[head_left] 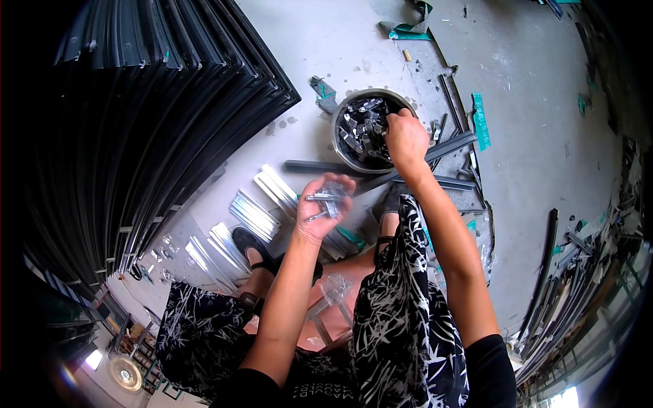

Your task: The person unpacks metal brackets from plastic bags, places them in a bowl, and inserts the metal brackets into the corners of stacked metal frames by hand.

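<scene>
A round bucket full of small dark and shiny metal pieces stands on the floor in front of me. My right hand reaches over its right rim, fingers curled down among the pieces. What those fingers pinch, if anything, is hidden. My left hand is palm up nearer to me, below the bucket's left side. Its fingers curl around several small silvery metal pieces, slightly blurred, whose exact kind I cannot make out.
Long black frame profiles are stacked at the left. Silver metal strips lie near my left foot. Dark bars cross the floor beside the bucket, with green tape scraps to the right. More profiles are piled far right.
</scene>
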A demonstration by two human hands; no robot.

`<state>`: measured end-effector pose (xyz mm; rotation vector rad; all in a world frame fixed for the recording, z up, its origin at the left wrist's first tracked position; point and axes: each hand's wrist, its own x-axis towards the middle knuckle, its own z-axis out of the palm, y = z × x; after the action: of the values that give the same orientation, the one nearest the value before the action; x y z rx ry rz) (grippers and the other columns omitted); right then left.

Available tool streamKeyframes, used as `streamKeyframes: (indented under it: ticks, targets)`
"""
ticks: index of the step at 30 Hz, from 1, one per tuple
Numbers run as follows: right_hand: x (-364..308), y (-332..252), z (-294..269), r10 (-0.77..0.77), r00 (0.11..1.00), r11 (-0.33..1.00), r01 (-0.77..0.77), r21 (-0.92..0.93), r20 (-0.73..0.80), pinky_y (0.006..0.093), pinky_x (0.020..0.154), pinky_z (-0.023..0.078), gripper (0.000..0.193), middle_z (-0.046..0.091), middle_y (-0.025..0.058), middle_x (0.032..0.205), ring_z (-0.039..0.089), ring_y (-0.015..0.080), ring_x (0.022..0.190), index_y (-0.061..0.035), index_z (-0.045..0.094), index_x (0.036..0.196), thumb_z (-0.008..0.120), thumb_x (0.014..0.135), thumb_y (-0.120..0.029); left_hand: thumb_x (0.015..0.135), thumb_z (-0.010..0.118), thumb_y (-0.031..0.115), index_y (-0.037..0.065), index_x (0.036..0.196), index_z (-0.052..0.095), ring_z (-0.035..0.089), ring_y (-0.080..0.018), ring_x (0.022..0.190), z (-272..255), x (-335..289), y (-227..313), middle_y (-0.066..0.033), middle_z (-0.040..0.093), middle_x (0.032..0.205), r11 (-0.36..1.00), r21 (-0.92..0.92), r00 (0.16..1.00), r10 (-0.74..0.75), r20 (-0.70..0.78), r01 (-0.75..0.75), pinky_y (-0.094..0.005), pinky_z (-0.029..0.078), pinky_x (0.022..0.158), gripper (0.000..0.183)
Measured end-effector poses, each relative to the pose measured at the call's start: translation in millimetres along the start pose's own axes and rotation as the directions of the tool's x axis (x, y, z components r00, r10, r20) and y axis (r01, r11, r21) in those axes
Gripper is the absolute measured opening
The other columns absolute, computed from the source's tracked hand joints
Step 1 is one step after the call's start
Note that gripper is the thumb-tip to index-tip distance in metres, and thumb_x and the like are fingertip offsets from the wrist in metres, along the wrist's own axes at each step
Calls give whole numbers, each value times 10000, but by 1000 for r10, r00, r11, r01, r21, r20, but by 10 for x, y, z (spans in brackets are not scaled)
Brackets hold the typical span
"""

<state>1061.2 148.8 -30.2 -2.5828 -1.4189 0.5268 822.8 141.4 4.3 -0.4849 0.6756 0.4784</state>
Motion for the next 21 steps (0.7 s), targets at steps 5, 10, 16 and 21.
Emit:
streamKeyframes:
  ticks: [5,10,16,21]
  targets:
    - [-42,115,-155,-47,997,942,67,329,-67,415,699,525,94,625,127,874,645,306,815,-87,706,824,651,751,-109,934,562,223,72,947,617,552,-282,1128,15,6,-4,-112,618,1095,1000,7,1000,6,-4,-6,-422,557,776,162]
    - [-117,293,-313,42,924,76,-382,921,380,287,719,511,100,680,61,950,617,115,811,-30,668,928,679,872,-111,933,564,221,73,944,616,554,-283,1123,21,8,-13,-114,623,1083,1000,11,1000,7,-10,-7,-423,559,769,157]
    - [-215,190,-495,-279,873,-489,-488,723,400,291,769,529,179,687,97,1008,625,131,838,-64,588,1088,630,916,-90,929,571,219,73,941,621,555,-284,1119,54,15,3,-120,627,1079,1000,23,1000,7,-14,-7,-422,560,766,155]
    - [-206,32,-539,-338,871,-350,-468,812,356,253,719,476,487,650,53,1000,599,108,846,-53,509,1352,663,893,-111,917,593,216,71,947,650,560,-292,1131,10,6,66,-129,642,1099,1000,14,1000,1,27,-1,-424,562,784,159]
